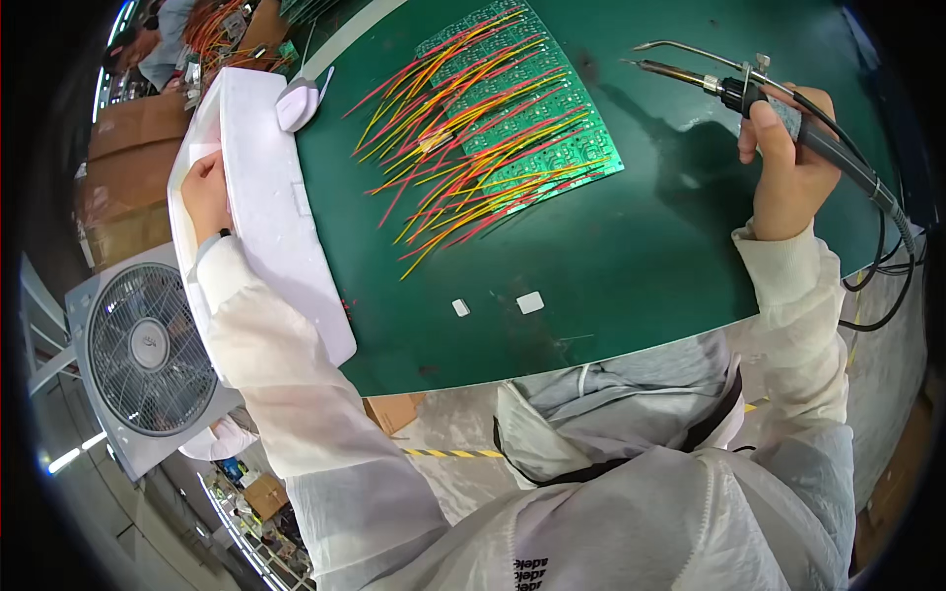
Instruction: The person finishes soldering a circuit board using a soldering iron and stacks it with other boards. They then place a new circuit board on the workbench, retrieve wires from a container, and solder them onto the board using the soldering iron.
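Note:
My right hand (788,167) is wrapped round the grip of a soldering iron (734,91), held above the right side of the green table. A thin metal tube runs beside the iron, with its tip near the iron's pointed end. My left hand (205,195) reaches inside a long white foam box (271,197) at the left. Its fingers are curled together, and what they hold, if anything, is hidden. Between my hands lies a green circuit board panel (552,128), with many red and yellow wires (434,148) fanning out to its left.
Two small white pieces, a narrow one (461,307) and a squarer one (530,302), lie near the table's front edge. A rounded pale object (297,104) rests on the foam box rim. Left of it stand a fan (148,340) and cardboard boxes (133,148). Black cables (897,266) hang at right.

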A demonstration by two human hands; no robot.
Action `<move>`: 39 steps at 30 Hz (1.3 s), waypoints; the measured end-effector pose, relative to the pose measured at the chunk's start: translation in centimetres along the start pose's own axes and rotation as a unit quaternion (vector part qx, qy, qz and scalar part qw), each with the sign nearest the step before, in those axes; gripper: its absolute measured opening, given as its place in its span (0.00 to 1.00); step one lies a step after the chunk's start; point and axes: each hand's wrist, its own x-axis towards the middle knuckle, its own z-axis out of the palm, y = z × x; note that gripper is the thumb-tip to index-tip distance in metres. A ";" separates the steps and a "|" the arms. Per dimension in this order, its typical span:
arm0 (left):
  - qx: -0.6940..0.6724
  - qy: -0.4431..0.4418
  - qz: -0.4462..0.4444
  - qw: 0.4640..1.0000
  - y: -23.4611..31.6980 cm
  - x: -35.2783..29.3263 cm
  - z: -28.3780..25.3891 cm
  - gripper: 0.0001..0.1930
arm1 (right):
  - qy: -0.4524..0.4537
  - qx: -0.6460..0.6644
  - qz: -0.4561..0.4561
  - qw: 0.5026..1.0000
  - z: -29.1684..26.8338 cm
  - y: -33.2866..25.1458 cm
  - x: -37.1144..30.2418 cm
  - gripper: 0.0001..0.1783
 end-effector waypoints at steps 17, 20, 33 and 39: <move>-0.197 0.050 0.277 0.939 20.0 -17.9 1.9 0.04 | -0.001 -0.055 -0.033 0.998 0.7 -0.7 -0.4 0.10; -0.147 -0.011 0.429 0.891 19.9 -21.3 8.9 0.04 | -0.005 -0.052 -0.033 0.998 0.6 -0.6 -0.7 0.11; -0.190 -0.056 0.355 0.914 18.0 -23.2 13.4 0.07 | -0.050 -0.032 -0.072 0.996 -1.3 -0.5 -2.3 0.17; -0.208 -0.081 0.332 0.917 18.1 -23.3 13.5 0.07 | -0.089 -0.086 -0.071 0.990 -1.5 -0.6 -2.3 0.18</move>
